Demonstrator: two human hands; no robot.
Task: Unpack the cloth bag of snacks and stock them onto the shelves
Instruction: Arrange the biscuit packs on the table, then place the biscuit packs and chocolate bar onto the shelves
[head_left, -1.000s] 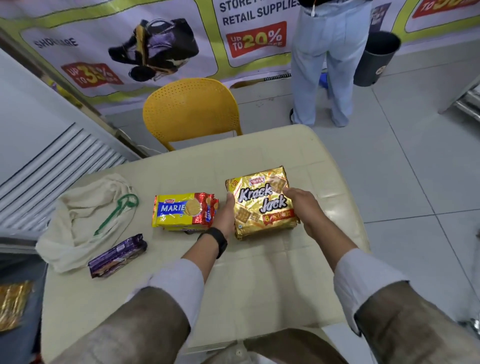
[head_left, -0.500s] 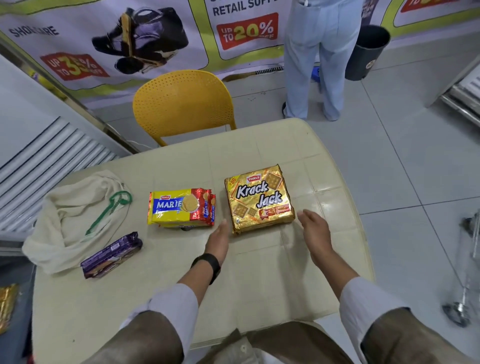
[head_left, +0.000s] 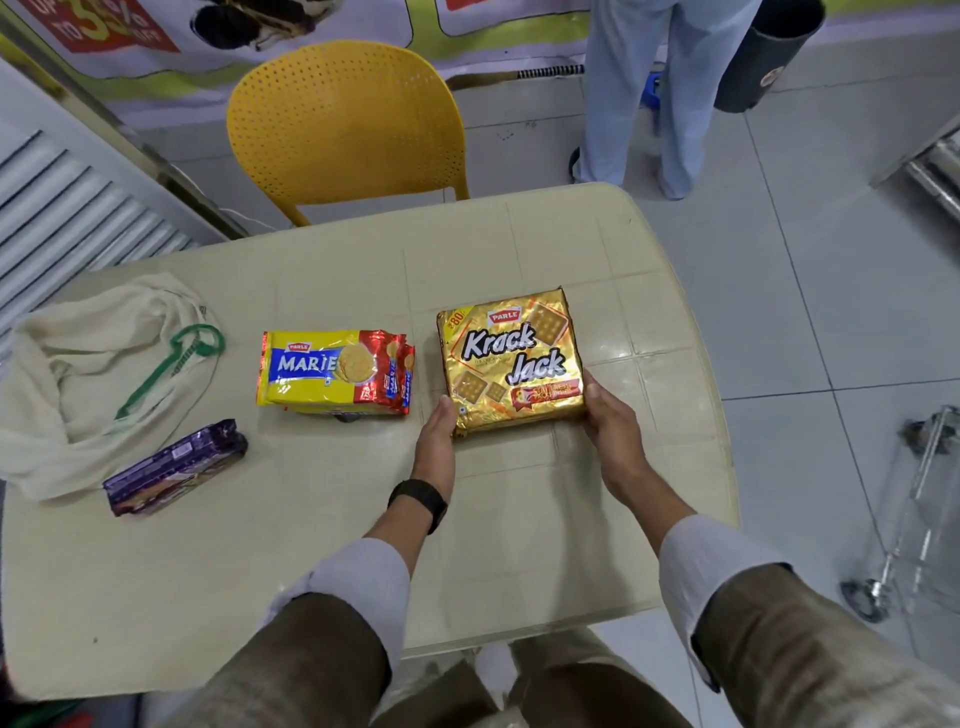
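A gold Krack Jack pack (head_left: 511, 358) lies flat on the cream table (head_left: 311, 545), right of centre. My left hand (head_left: 439, 441) touches its near left corner with straight fingers. My right hand (head_left: 608, 421) lies against its near right edge, fingers straight along the side. Left of it sits a short stack of yellow-red Marie packs (head_left: 311, 374). A purple biscuit pack (head_left: 174, 467) lies further left. The cream cloth bag (head_left: 88, 374) with a green cord is slumped at the table's left end.
A yellow chair (head_left: 343, 119) stands behind the table. A person's legs (head_left: 639, 78) and a dark bin (head_left: 763, 57) are on the tiled floor beyond. A clear stand with metal feet (head_left: 919, 509) is at the right.
One second ago both hands held the Krack Jack pack, then drew back off it. Now they are against its sides again. The pack has stayed on the table.
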